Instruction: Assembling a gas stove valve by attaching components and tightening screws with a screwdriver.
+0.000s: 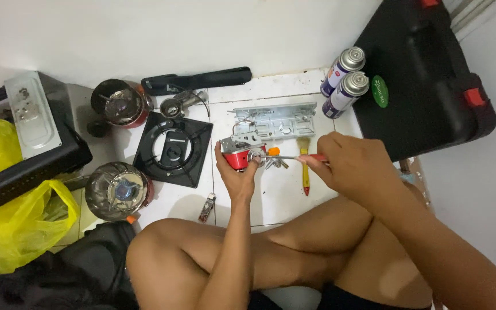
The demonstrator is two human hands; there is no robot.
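Currently the left hand (235,172) grips a small red and silver valve part (241,150) from below, fingers closed around its body, held just above the white tiled floor (271,195). Right hand (354,166) is closed on a red-handled screwdriver (294,157), shaft level, tip meeting the part's round fitting. Directly beyond lies a grey metal plate (275,119); a yellow-handled brush (305,166) lies under the screwdriver. Black square burner tray (173,150) sits left; two gas canisters (345,80) stand near the black case (426,74).
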